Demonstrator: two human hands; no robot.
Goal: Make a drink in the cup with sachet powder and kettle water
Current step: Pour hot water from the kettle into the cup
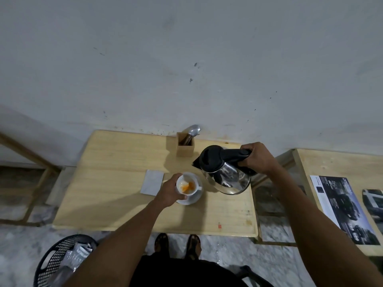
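Observation:
A white cup (187,185) stands on a white saucer (194,198) near the middle of the wooden table (124,162), with orange powder (187,187) in its bottom. My left hand (171,192) grips the cup's left side. A steel kettle (224,175) with a black lid and handle hangs tilted just right of the cup, its spout pointing left toward the rim. My right hand (258,158) is closed around the kettle's handle. No water is seen falling. A grey sachet (152,182) lies flat to the left of the cup.
A small wooden holder (185,147) with a spoon (193,130) stands at the table's back edge by the wall. A black mesh basket (62,259) with wrappers sits on the floor at lower left. A second table (335,168) at right carries printed sheets (344,208).

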